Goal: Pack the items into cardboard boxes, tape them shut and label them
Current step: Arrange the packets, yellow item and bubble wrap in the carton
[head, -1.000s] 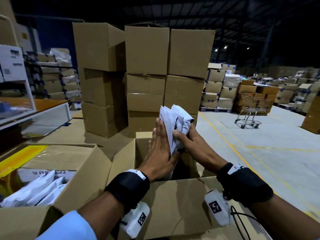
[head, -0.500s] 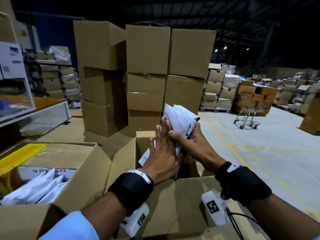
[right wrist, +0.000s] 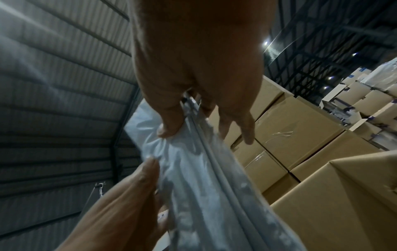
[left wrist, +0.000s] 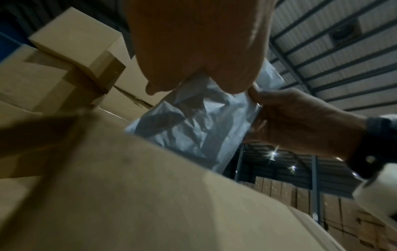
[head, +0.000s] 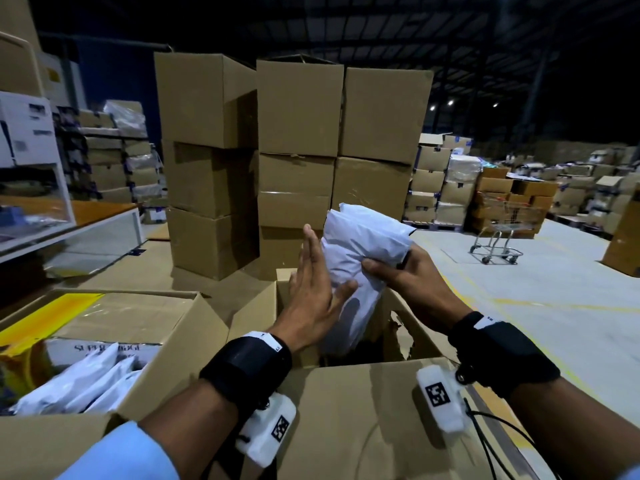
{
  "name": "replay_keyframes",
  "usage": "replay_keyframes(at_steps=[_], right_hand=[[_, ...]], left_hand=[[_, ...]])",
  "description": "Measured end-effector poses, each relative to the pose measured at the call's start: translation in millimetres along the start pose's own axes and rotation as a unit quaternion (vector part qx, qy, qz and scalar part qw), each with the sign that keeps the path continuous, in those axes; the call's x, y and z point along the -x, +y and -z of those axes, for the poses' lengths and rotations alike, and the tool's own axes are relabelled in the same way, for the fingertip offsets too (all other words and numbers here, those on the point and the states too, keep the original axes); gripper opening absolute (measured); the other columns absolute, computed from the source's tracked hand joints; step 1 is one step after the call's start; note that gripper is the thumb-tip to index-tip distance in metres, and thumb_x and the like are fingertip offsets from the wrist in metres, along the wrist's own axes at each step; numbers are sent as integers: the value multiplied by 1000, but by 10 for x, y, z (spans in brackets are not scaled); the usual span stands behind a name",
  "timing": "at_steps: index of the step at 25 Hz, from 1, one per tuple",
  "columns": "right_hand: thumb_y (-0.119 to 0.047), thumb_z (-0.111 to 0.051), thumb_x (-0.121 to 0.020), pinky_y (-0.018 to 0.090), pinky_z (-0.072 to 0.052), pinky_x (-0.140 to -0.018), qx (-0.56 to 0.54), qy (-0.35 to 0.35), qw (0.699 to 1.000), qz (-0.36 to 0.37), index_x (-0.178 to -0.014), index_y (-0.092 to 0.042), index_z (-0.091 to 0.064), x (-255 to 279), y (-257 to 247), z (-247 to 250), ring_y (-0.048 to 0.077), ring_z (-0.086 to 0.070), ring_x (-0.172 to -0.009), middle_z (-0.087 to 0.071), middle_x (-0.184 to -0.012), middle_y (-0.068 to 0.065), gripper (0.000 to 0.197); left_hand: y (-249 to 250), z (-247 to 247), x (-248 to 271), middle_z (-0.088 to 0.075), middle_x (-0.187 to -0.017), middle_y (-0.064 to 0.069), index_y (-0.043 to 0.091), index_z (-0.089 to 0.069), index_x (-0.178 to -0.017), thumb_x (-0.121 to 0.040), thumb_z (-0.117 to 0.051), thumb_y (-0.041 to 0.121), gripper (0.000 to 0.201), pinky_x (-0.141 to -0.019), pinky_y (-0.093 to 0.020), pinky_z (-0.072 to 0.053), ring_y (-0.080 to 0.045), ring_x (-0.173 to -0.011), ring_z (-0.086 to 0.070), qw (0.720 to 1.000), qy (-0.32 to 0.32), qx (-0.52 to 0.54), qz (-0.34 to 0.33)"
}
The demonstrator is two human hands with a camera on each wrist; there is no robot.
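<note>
Packing looks like it's only getting going here: the person has a bunch of white poly mailers (head: 360, 251) held upright over the open cardboard box (head: 346, 403) right in front of them, bottom ends dipping into it, and no tape or labels are anywhere in sight, so sealing and labelling are probably all still to do. The right hand (head: 398, 275) is pinching the bundle from the right, thumb on the front and fingers curled round behind, while the left hand (head: 311, 292) is flat and straight-fingered against the left face, just steadying. More mailers (head: 79, 386) sit in the supply box (head: 166, 341) to the left. The head view gives the whole layout plus the stacked cartons (head: 294, 140) behind, but only the right wrist view shows the bundle edge-on as separate layers, and the left wrist view catches the box flap from below
</note>
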State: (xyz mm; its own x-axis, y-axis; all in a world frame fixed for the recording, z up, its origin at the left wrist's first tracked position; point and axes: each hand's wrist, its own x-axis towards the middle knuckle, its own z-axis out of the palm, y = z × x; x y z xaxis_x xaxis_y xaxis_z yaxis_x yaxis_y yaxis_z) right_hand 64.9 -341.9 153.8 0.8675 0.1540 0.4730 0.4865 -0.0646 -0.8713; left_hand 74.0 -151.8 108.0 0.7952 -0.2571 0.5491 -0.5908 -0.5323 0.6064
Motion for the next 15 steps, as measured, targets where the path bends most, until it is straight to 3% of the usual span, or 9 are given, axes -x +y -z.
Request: replay_keyframes(at_steps=[3, 5, 7, 9, 10, 12, 13, 15], right_hand=[[-2, -71, -86, 36, -53, -101, 1, -54, 999, 5, -129, -12, -61, 15, -104, 68, 20, -65, -118, -69, -127, 2, 45], [-3, -70, -85, 34, -52, -101, 9, -92, 996, 5, -128, -15, -62, 10, -137, 118, 21, -63, -122, -68, -129, 3, 45], [-6, -70, -83, 35, -50, -103, 2, -129, 992, -13, -128, -15, -62, -19, -174, 147, 23, -62, -123, -67, -130, 5, 46], [-9, -70, -82, 34, -51, -102, 8, -145, 989, -28, -125, -16, -62, -55, -200, 129, 20, -64, -120, -70, -125, 2, 44], [-12, -70, -82, 33, -52, -101, 21, -132, 991, -28, -124, -19, -61, -75, -212, 97, 17, -64, -119, -71, -123, -2, 44], [-32, -76, -82, 30, -51, -101, 119, -46, 992, 7, -130, -23, -53, -112, -190, 28, 14, -57, -125, -64, -129, -6, 53], [-47, -74, -82, 30, -47, -102, 218, 23, 975, 41, -133, -23, -49, -121, -163, -20, 14, -52, -126, -57, -133, -4, 62], [-58, -66, -84, 30, -43, -95, 394, 142, 900, 121, -127, -15, -50, -80, -130, -116, 20, -50, -115, -54, -124, 5, 63]], left_hand=[[-122, 145, -79, -10, -168, 8, 55, 25, -147, -68, -56, 90, 118, -118, -54, -31, -17, -152, -22, 997, 24, 79, 15], [-148, 250, -92, -39, -158, 8, 42, -8, -156, -62, -73, 81, 121, -111, -49, -43, -13, -141, -44, 993, -9, 114, 24], [-66, 317, -59, -61, -136, 12, 39, -42, -143, -65, -81, 65, 91, -101, -46, -53, -8, -121, -61, 987, -52, 148, 16], [25, 313, -27, -70, -115, 13, 40, -57, -125, -71, -79, 52, 59, -90, -46, -57, -7, -103, -67, 989, -41, 140, 6], [55, 290, -14, -71, -111, 11, 36, -60, -121, -74, -76, 51, 52, -86, -48, -58, -10, -99, -68, 992, -14, 125, 6], [80, 244, -15, -69, -111, 2, 22, -58, -122, -77, -67, 61, 60, -82, -50, -57, -20, -98, -66, 997, 60, 54, 13], [86, 229, -22, -66, -110, 0, 18, -55, -122, -77, -62, 67, 67, -81, -50, -57, -24, -97, -63, 995, 97, 4, 9], [139, 217, -35, -56, -102, 2, 13, -52, -120, -82, -62, 65, 65, -84, -51, -56, -22, -90, -57, 984, 165, -70, -16]])
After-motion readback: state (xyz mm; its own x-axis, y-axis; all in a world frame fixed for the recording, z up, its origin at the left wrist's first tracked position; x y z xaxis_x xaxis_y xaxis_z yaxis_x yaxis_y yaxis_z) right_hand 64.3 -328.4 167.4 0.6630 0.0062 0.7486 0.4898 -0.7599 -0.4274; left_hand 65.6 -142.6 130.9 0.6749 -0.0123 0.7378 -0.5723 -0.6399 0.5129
